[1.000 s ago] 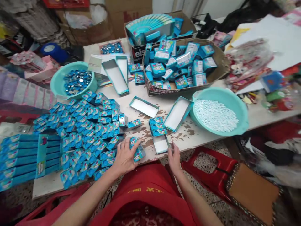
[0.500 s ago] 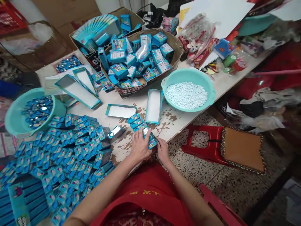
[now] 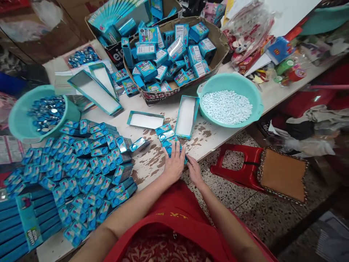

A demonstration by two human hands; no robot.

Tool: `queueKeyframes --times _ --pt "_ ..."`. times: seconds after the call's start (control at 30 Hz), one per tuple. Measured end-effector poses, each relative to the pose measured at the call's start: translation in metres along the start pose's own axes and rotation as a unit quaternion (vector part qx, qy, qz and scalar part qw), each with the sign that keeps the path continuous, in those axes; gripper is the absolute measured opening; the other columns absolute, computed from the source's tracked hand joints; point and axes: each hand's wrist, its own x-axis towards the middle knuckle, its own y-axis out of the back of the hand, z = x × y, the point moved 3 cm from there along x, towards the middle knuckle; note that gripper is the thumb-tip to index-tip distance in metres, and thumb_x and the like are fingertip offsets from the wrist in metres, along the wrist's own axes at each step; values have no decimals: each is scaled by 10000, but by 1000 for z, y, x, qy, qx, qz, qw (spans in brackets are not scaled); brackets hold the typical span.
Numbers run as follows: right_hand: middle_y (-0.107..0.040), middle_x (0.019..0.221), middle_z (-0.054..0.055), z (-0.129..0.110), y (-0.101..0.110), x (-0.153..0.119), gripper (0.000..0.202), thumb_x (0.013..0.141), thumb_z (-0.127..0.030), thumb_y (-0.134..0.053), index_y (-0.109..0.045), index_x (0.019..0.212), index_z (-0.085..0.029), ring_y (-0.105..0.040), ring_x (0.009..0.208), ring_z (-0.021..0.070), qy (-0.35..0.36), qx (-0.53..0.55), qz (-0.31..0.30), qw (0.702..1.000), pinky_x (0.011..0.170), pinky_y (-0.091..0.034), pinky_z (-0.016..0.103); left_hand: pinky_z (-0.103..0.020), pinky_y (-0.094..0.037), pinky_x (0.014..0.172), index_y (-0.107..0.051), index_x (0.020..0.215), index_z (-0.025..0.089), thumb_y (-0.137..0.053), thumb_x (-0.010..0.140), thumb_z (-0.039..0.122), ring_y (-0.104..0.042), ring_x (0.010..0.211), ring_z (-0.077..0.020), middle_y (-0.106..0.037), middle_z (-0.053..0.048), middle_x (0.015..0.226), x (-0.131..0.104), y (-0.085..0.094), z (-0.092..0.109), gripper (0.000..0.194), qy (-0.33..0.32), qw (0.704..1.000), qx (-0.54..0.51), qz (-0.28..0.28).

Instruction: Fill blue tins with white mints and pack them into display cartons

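A short row of small blue candy boxes (image 3: 167, 136) with round blue spots on top stands near the table's front edge. My left hand (image 3: 173, 163) lies over the near part of this row, its fingers stretched out and slightly apart on the box tops. At the near end of the row is my right hand (image 3: 195, 171), its fingers bent and close together; what they pinch is hidden. Just beyond lie two shallow open cartons with white insides, one lengthwise (image 3: 187, 116) and one crosswise (image 3: 145, 120). A single blue box (image 3: 139, 144) lies left of the row.
Many upright blue boxes (image 3: 81, 171) crowd the left side. A teal basin of white candies (image 3: 201, 91) stands at right, another basin of shiny blue pieces (image 3: 16, 118) at left. Behind is a cardboard box (image 3: 222, 47) full of blue packs. A red stool (image 3: 229, 174) is beside the table.
The view has shifted a little. My left hand's fingers now reach straighter across the box tops, covering a shiny top that showed before. My right hand stays at the row's near end.
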Motion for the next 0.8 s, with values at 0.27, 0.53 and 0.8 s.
queueKeyframes --times 0.27,0.53,0.8 --pt "-647 1191 99 -4 -3 2 394 864 -320 -409 -642 1154 -191 -584 1102 234 -29 11 25 999 991 -430 452 -621 -6 1097 -183 1477 118 -442 832 584 -18 1432 -325 -109 -191 1543 -9 14 -22 837 -54 998 -25 38" --pt "-566 1303 135 -21 -2 10 537 877 -497 -392 -578 1236 -144 -520 1200 244 -80 97 62 990 1032 -389 450 -634 -50 1095 -229 1464 122 -387 853 579 -42 1434 -307 -153 -137 1546 -2 9 -10 779 -91 995 -42 23" --pt "-657 1160 141 -47 -11 43 656 804 -676 -446 -654 1114 -137 -580 1098 285 -117 120 16 986 965 -447 455 -365 -419 954 -368 1401 208 -345 920 293 -528 1160 -215 -586 -87 1270 47 61 -121 488 75 990 -118 -8"
